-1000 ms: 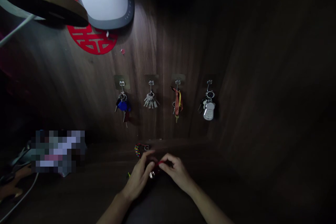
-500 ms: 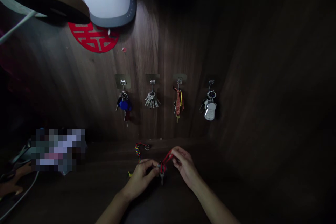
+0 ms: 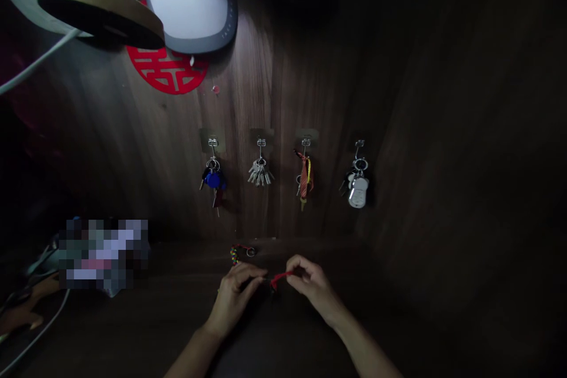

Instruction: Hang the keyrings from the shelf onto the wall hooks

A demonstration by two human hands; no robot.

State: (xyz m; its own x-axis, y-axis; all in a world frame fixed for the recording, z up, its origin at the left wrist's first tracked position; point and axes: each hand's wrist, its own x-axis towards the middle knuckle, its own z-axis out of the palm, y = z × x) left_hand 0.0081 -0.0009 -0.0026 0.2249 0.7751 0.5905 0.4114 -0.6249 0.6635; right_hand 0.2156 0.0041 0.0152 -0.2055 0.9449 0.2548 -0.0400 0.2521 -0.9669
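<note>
My left hand (image 3: 237, 292) is closed, its thumb and forefinger pinching a thin metal piece, apparently the key seen dangling earlier; its shape is mostly hidden. From there a red cord (image 3: 279, 277) runs to my right hand (image 3: 310, 283), which pinches the cord's other end between thumb and finger. A small dark part hangs under the cord, too dim to make out. Just behind my left hand lies a multicoloured beaded strap (image 3: 234, 255) with a metal ring (image 3: 251, 252), partly covered by the hand.
Wall hooks hold a blue-tagged key bunch (image 3: 213, 178), plain keys (image 3: 260, 174), keys with an orange strap (image 3: 303, 177) and a white fob (image 3: 358, 192). A grey cap (image 3: 190, 12), red cutout (image 3: 177, 78) and round lamp (image 3: 97, 6) are upper left. A cable (image 3: 39, 331) lies lower left.
My right hand has lowered the red cord, which now runs nearly level instead of slanting up. The key that hung below my left fingertips no longer shows. The view has shifted slightly.
</note>
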